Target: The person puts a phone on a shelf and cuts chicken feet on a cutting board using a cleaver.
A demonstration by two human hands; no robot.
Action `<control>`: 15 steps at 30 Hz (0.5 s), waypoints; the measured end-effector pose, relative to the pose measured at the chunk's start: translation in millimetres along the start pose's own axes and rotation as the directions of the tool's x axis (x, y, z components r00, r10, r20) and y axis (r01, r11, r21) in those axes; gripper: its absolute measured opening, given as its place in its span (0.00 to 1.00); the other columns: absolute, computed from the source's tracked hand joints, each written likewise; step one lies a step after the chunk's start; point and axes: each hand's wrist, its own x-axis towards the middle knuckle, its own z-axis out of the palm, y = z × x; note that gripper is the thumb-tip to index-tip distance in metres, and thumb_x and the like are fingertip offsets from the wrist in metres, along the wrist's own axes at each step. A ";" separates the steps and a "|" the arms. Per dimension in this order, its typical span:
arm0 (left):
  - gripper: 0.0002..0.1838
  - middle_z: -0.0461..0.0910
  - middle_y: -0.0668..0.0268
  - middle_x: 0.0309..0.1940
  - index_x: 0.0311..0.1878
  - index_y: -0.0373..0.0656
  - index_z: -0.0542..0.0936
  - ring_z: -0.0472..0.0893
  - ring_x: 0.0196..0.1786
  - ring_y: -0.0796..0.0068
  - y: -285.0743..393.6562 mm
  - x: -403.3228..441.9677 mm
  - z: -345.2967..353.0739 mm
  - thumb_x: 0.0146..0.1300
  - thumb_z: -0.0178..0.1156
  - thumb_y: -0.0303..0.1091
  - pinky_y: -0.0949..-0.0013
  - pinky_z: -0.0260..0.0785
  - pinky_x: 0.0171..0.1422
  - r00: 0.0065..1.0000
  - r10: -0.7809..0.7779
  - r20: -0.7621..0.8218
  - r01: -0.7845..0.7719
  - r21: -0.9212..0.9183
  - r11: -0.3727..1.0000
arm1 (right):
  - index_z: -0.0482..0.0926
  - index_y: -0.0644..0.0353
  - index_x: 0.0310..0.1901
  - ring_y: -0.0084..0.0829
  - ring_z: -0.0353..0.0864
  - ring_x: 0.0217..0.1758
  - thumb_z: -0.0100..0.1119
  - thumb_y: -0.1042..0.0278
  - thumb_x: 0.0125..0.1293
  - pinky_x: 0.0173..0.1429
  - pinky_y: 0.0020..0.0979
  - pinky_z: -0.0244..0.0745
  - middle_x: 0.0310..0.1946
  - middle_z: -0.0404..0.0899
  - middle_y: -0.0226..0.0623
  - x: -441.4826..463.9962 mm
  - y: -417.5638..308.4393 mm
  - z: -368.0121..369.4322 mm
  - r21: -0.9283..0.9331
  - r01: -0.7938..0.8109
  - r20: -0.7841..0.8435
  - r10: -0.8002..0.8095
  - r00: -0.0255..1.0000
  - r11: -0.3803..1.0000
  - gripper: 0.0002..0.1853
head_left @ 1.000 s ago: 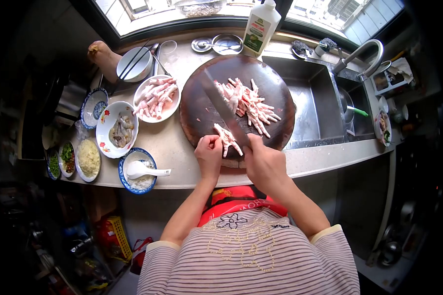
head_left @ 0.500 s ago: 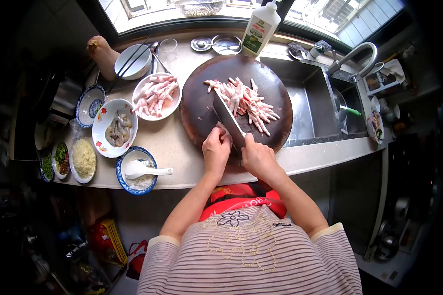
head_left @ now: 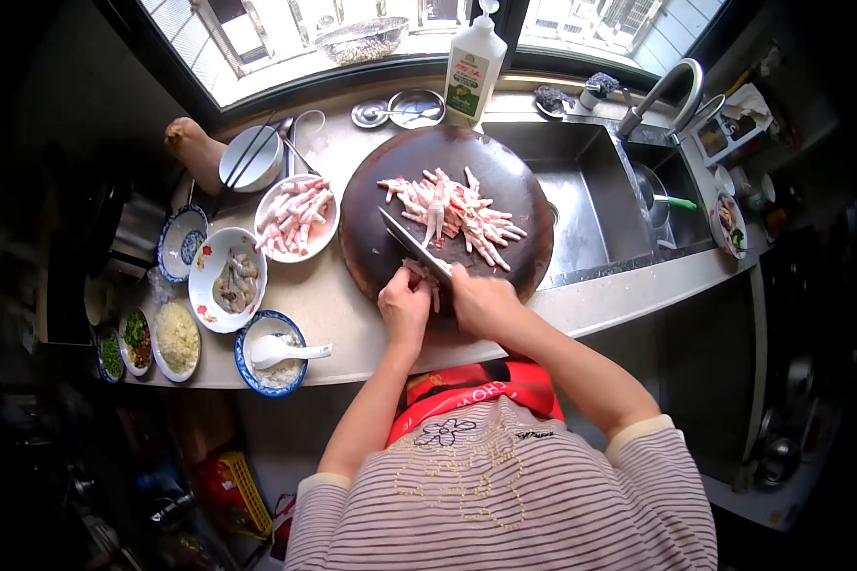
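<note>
My right hand [head_left: 484,303] is closed round the handle of a cleaver [head_left: 411,238], whose blade points up and left over a round dark chopping board [head_left: 371,181]. Close to the blade's near side, my left hand [head_left: 405,306] pinches a chicken foot [head_left: 428,274], partly hidden by fingers and blade. Beyond the cleaver lies a pile of chicken feet [head_left: 467,214] in the middle of the board. More pale chicken feet fill a white bowl [head_left: 266,249] at the board's left.
On the left stand a flowered bowl [head_left: 203,303] with shrimp, a blue-rimmed bowl [head_left: 247,375] with a white spoon [head_left: 281,351], and several small dishes. A pump bottle [head_left: 473,71] stands behind the board. At right is a steel sink [head_left: 581,200] with a tap [head_left: 684,71].
The camera view has shifted. The cleaver's blade is tilted more to the left now, and the chicken foot in my left hand shows more beside it.
</note>
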 end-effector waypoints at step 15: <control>0.06 0.81 0.59 0.23 0.31 0.34 0.79 0.80 0.25 0.73 13.4 4.5 46.4 0.58 0.58 0.27 0.70 0.71 0.32 0.976 -0.213 0.046 0.217 -0.316 0.924 | 0.70 0.59 0.37 0.47 0.82 0.27 0.50 0.66 0.62 0.30 0.45 0.73 0.22 0.80 0.46 14.9 84.6 -37.8 -0.180 0.144 -0.106 -0.165 0.981 0.973 0.07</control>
